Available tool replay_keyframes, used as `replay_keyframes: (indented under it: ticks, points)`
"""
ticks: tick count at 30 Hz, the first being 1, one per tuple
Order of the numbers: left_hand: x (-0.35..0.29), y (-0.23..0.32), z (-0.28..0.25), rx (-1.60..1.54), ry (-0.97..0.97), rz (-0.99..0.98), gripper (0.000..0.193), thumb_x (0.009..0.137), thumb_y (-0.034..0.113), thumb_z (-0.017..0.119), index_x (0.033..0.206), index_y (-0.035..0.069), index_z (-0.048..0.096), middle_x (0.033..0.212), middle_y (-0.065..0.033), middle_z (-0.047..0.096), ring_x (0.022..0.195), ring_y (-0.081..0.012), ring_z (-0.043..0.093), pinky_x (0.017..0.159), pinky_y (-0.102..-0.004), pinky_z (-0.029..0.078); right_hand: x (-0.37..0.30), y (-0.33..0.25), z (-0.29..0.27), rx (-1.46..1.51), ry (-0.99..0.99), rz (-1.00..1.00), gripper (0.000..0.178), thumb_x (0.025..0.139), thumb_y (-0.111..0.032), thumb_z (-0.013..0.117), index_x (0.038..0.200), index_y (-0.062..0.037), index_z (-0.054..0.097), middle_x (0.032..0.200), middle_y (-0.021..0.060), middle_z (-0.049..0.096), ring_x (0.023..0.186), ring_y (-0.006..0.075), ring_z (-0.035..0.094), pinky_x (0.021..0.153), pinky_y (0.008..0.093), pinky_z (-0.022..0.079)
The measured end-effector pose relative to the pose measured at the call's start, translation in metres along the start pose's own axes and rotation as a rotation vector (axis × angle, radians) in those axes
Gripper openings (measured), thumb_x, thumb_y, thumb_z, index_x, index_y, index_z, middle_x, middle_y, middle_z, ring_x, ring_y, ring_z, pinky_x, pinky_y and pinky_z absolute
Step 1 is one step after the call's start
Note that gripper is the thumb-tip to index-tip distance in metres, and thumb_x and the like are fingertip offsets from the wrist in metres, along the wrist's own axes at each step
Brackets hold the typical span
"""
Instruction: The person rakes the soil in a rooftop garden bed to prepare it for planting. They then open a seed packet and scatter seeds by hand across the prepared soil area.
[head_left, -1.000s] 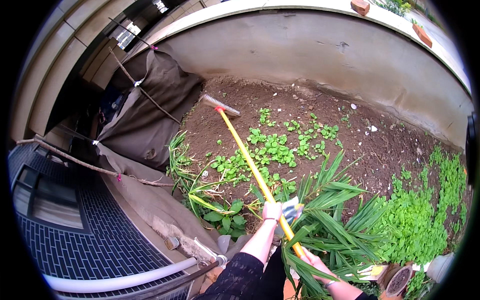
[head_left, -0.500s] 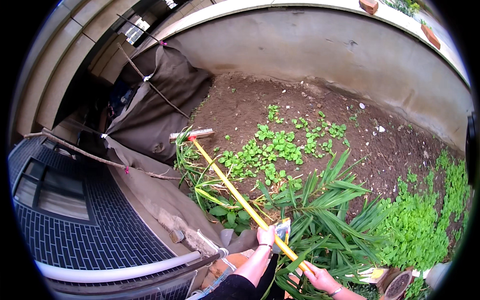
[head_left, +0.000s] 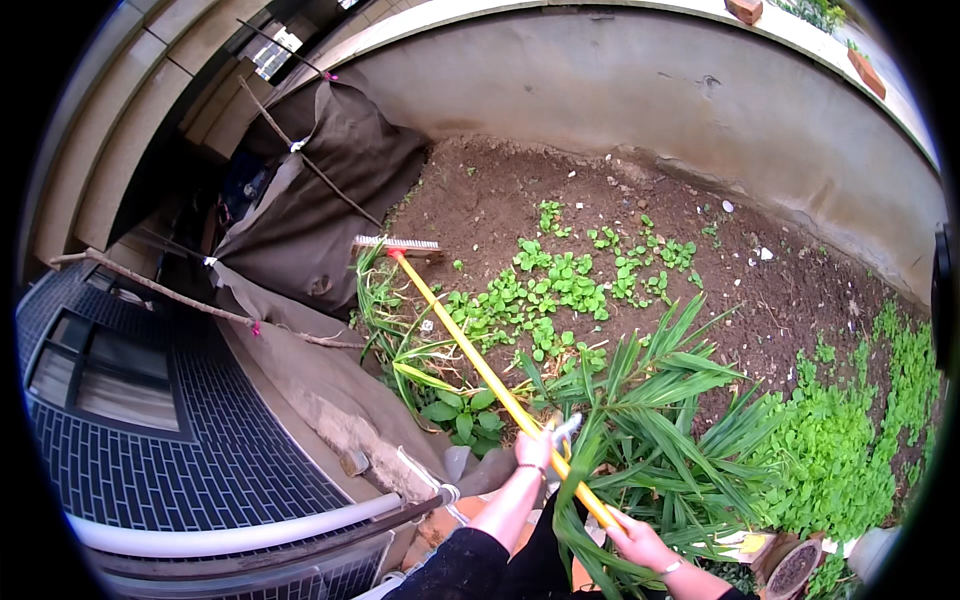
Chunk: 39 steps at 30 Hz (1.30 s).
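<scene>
While both fists grip yellow rake handle (head_left: 480, 365), left hand (head_left: 533, 450) higher, right hand (head_left: 635, 540) lower, rake head (head_left: 397, 243) on soil bed (head_left: 600, 190).

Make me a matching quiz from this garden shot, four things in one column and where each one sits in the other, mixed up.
Things:
1. rake head
2. left hand
3. right hand
4. brown tarp

Places:
A. lowest on the yellow handle, near its end
B. on the soil by the grassy clump, at the bed's left edge
C. draped over sticks left of the bed
D. higher up the handle, beside the spiky plant

Pairs: 1-B, 2-D, 3-A, 4-C
</scene>
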<state>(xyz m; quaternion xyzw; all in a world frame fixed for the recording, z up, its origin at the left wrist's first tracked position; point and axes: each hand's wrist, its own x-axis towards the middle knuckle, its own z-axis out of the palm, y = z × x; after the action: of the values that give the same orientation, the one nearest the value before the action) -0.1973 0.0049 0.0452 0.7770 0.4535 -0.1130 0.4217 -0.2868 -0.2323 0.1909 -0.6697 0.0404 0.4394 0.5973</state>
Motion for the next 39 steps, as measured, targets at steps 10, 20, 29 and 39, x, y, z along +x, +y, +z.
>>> replay_keyframes:
  ticks: [10,20,29,39]
  points:
    - [-0.132,-0.043,0.041,-0.085,-0.425,-0.022,0.028,0.072,0.025,0.061,0.069,-0.002,0.059,0.062,-0.0109,0.062,0.058,-0.0183,0.062,0.055,-0.0309,0.048,-0.134,0.051,-0.031,0.185,0.117,0.33,0.038,0.089,-0.014,0.048,0.125,-0.003,0.044,0.109,0.0121,0.057,0.099,0.0164,0.051,0.086,0.0267,0.039]
    - [-0.133,-0.031,0.045,0.364,-0.325,-0.078,0.039,0.067,0.031,0.059,0.083,-0.005,0.061,0.077,-0.0213,0.063,0.073,-0.0299,0.063,0.067,-0.0372,0.049,-0.127,0.105,-0.005,0.383,0.061,0.276,0.039,0.09,-0.018,0.047,0.129,-0.0126,0.041,0.062,0.0004,0.049,0.046,0.0068,0.042,0.044,0.0229,0.038]
    - [-0.086,-0.01,0.044,0.148,-0.197,0.056,0.035,0.069,0.029,0.06,0.075,-0.006,0.059,0.069,-0.0185,0.062,0.066,-0.027,0.064,0.061,-0.0363,0.049,-0.074,0.109,-0.004,-0.2,0.289,-0.202,0.043,0.087,-0.019,0.051,0.128,-0.0111,0.041,0.056,0.0047,0.051,0.045,0.0097,0.047,0.047,0.0253,0.041]
    - [-0.079,-0.013,0.069,0.159,-0.305,0.072,0.038,0.068,0.027,0.059,0.081,-0.008,0.06,0.074,-0.0199,0.062,0.065,-0.0269,0.063,0.063,-0.0355,0.05,-0.091,0.092,-0.003,-0.296,0.388,-0.167,0.043,0.085,-0.021,0.053,0.126,-0.0099,0.044,0.063,0.0126,0.059,0.052,0.0203,0.056,0.054,0.0323,0.046]
